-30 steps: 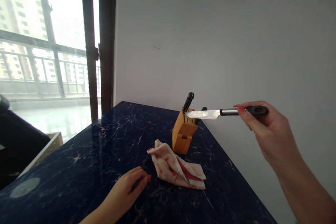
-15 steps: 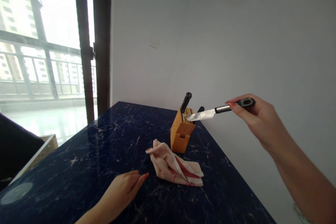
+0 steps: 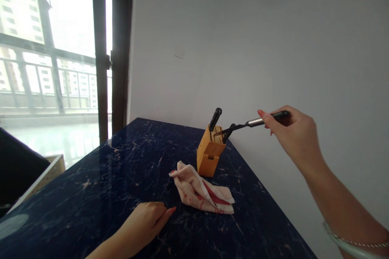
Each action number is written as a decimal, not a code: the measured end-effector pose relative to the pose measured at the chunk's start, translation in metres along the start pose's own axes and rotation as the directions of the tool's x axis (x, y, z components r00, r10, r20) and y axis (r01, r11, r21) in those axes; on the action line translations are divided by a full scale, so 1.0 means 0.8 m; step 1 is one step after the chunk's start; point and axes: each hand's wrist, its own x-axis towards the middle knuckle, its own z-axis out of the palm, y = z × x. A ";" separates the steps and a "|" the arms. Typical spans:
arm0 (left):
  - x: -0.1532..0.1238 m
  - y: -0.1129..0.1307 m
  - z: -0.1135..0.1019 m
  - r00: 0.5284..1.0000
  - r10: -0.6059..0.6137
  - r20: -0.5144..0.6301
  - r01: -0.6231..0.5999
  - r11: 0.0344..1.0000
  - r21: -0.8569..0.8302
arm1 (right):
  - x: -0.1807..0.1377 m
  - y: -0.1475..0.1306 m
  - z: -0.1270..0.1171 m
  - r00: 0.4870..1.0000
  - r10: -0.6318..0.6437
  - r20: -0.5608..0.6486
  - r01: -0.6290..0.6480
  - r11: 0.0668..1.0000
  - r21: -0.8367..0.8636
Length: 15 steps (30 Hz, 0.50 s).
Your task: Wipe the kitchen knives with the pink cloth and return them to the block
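Observation:
Pinched between the fingers of my right hand [image 3: 299,135] is a knife [image 3: 256,122] with a black and silver handle. Its blade, seen nearly edge-on, slants down to the left, and the tip is at the slotted top of a wooden knife block [image 3: 209,156]. Whether the tip is inside a slot I cannot tell. Two other black-handled knives stand in the block, one upright black handle [image 3: 215,118] at the left. My left hand [image 3: 147,220] rests on the table, fingers curled, thumb pointing at a crumpled pink and white cloth [image 3: 197,192]; a small gap separates them.
The dark blue marbled table [image 3: 127,162] has its right edge beside a grey wall [image 3: 288,48]. A glass door with a dark frame [image 3: 118,48] is at the left. A black object [image 3: 21,170] and a pale box edge [image 3: 45,180] sit beyond the table's left edge.
The knife has rolled from showing its broad blade face to nearly edge-on, its tip staying by the block's top. My right hand turned and shifted slightly left; my left hand moved slightly right.

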 end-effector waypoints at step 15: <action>-0.002 0.005 0.000 1.000 -0.013 0.006 0.012 0.997 0.075 | 0.007 0.021 0.022 0.985 0.073 -0.157 -0.037 0.974 0.222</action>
